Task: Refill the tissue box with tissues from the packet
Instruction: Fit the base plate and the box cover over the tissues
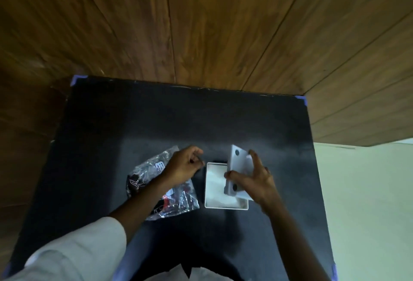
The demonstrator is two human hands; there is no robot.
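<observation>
Head view — lid [237,170] in right fingers [237,175] over box [214,191].

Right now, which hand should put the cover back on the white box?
Probably the right hand: it already holds the lid, tilted over the open tissue box. The left hand is curled and holds nothing, above the tissue packet, beside the box.

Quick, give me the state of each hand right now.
Left hand: loosely curled, holding nothing visible, above the packet.
Right hand: holding the lid tilted over the open box.
</observation>
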